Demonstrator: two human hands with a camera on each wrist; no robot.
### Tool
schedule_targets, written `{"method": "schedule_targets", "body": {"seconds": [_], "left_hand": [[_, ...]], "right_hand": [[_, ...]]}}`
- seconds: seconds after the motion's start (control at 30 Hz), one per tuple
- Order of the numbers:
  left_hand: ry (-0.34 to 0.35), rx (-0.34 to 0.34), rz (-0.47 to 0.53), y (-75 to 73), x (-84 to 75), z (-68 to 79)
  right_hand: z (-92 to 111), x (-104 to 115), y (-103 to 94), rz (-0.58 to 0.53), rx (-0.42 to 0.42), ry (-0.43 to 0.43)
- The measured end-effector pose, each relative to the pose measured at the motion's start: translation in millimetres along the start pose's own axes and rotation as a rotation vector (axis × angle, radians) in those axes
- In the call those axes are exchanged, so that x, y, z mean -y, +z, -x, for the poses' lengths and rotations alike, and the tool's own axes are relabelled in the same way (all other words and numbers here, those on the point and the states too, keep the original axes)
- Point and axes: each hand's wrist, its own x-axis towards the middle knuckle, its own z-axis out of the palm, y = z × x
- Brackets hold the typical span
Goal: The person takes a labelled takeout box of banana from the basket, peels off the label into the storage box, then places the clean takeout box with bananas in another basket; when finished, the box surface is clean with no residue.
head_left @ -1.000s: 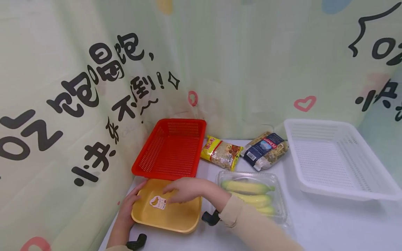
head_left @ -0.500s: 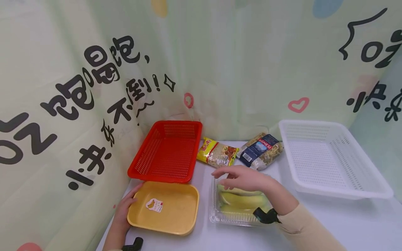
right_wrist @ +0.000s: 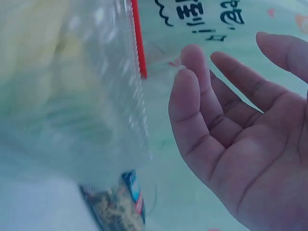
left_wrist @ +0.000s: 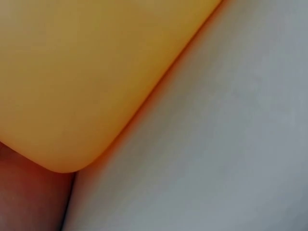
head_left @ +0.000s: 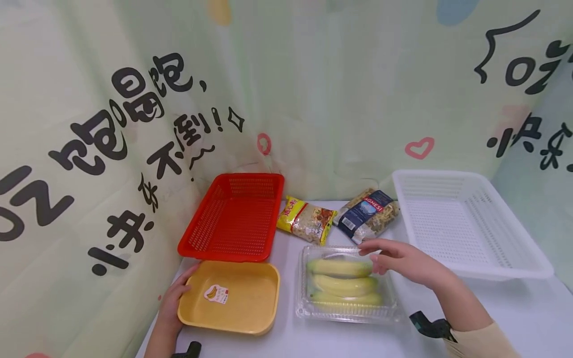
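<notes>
In the head view, my left hand (head_left: 169, 303) holds the left rim of a yellow plastic basin (head_left: 243, 311), thumb over the edge and fingers along the outside. A sticker with a banana picture (head_left: 217, 294) lies inside the basin. My right hand (head_left: 412, 263) hovers at the right edge of a clear plastic clamshell box (head_left: 346, 316). Three yellow-green bananas (head_left: 344, 286) show through its lid. The right wrist view has that hand (right_wrist: 255, 134) loosely curled, apart from the box and holding nothing. Close up, the left wrist view is filled by the basin's wall (left_wrist: 86, 86).
Behind the basin stands a red perforated basket (head_left: 233, 223). Two bags lie behind the box: a yellow-ended food bag (head_left: 308, 221) and a dark-labelled pasta bag (head_left: 367, 214). A white perforated basket (head_left: 452, 233) stands at the right. Printed curtains (head_left: 331, 99) enclose the table.
My right hand has moved from inside the yellow basin rightward across the clamshell box to its right edge. The left hand has stayed on the basin's rim. The head view has shifted slightly.
</notes>
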Motion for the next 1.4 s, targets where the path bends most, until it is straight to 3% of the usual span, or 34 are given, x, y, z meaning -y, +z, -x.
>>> {"method": "schedule_targets", "body": {"seconds": [0.43,0.6,0.83,1.03,1.13,1.3,1.4], "left_hand": [[-0.029,-0.009,0.012,0.6,1.6,2.1],[-0.034,-0.017,0.013,1.8,1.5,1.9],[-0.051,-0.030,0.027,3.4,1.2,1.5],[-0.016,-0.019,0.011,0.9,-0.4,0.3],[0.020,-0.127,-0.098,0.3,-5.7,0.3],[0.066,-0.493,-0.322,1.6,-21.2,4.3],[0.145,-0.660,-0.352,9.7,-33.6,6.7]], "right_hand": [[30,-36,-10.6,-0.030,-0.121,0.121],[36,-47,-11.2,-0.026,-0.151,0.214],[41,-59,-9.7,-0.039,-0.135,0.237],[43,-65,-7.1,-0.089,-0.135,0.283],[42,-68,-5.3,-0.095,-0.137,0.299],[40,-70,-1.7,-0.089,-0.136,0.294],[38,-71,0.4,-0.083,-0.147,0.295]]}}
